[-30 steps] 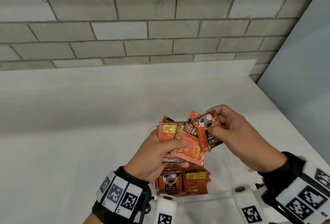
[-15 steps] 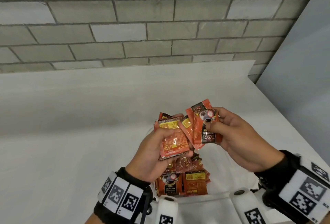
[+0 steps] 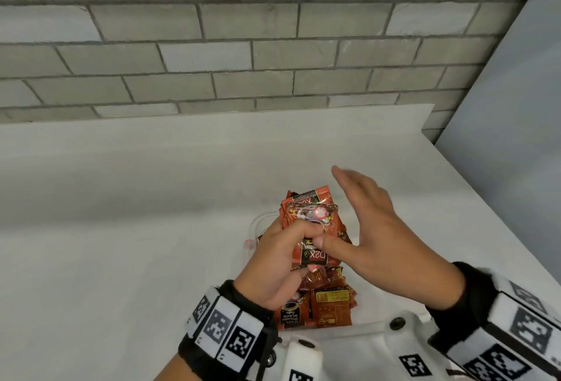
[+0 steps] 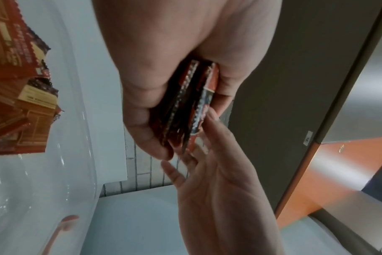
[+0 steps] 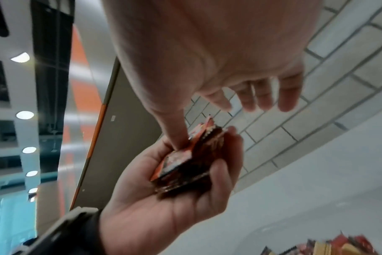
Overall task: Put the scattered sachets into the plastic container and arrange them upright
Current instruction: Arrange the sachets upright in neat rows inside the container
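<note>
My left hand (image 3: pixel 280 254) grips a stack of red-orange coffee sachets (image 3: pixel 315 228) above the clear plastic container (image 3: pixel 257 220). In the left wrist view the stack (image 4: pixel 190 107) shows edge-on between thumb and fingers. My right hand (image 3: pixel 373 228) is beside the stack with straight fingers. Its thumb (image 5: pixel 175 132) presses on the front sachet (image 5: pixel 175 160). More sachets (image 3: pixel 329 304) stand packed at the near end of the container, and they also show in the left wrist view (image 4: pixel 18 86).
The container sits on a white table (image 3: pixel 121 228) that ends at a grey brick wall (image 3: pixel 212 46). A grey panel (image 3: pixel 516 137) stands to the right. The container's far half (image 4: pixel 81 138) shows no sachets.
My right hand laid the sachet it pinched onto the stack in my left hand, then let go and straightened its fingers. The stack is now squared up in the left hand.
</note>
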The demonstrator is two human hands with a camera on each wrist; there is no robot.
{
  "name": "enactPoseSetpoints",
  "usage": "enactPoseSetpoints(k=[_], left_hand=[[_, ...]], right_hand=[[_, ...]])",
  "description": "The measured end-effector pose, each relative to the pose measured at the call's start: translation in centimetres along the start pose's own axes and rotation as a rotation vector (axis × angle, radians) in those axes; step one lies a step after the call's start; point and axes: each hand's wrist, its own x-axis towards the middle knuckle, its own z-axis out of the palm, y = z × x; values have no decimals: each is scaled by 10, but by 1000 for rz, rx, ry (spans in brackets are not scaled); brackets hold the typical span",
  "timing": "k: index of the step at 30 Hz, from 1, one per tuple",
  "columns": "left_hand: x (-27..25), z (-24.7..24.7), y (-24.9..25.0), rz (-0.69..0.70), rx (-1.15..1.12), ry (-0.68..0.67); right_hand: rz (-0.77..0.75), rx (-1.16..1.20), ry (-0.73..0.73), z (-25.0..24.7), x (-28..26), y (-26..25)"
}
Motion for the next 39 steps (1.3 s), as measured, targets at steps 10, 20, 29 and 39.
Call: enactPoseSetpoints(k=[10,20,29,39], left_hand=[[-4,5,0,42,-146,-268],[1,0,-2,0,-139,-276],[14,7,4,-40,-71,-191],[23,8,5,-99,-81,-116]], right_hand=[[-397,-427,-20,12,1,-3],[-326,-153,-102,11,-1,5],[-208,-73,-33,10,11,15],[-158,9,-8,12,20,18]])
